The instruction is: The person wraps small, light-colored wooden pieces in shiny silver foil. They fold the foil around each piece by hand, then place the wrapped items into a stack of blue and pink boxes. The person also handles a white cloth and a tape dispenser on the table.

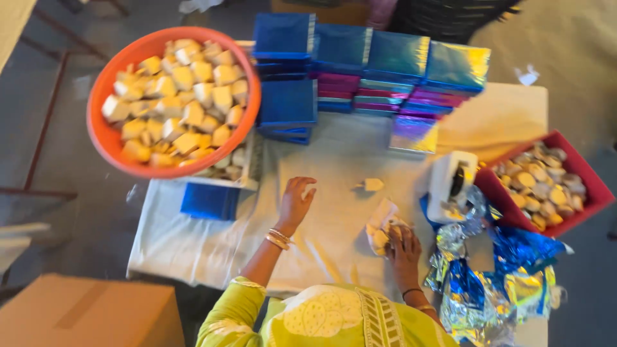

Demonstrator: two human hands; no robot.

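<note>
1. Head view, left side: our left hand [296,202] lies flat on the white cloth [212,247] that covers the bench; the grip is open, fingers spread, holding nothing. The hand rests just below the white tray [222,183] under the orange basin [116,144], which is heaped with pale, square wrapped sweets [183,96]

2. Head view, right side: our right hand [403,247] is closed on a small sweet in white paper [380,226], held low over the cloth. One loose sweet [373,184] lies on the cloth between the two hands, apart from both

3. Head view, around the hands: stacks of shiny blue and pink flat boxes [379,71] stand at the far edge, and one blue piece [209,200] lies under the tray's corner. To the right stand a white container [450,183], a red tray of round foil sweets [588,186], and a loose heap of blue and silver foil wrappers [495,283]

4. What we judge could go wrong:
   - The basin overhangs the bench's left edge on its tray; a push from the left hand or a tug on the cloth could tip it and spill the sweets
   - The foil heap reaches the near right edge, so a sweep of the right forearm could send wrappers to the floor
   - The paper looks only loosely folded; a slack grip could let the sweet drop out
</note>
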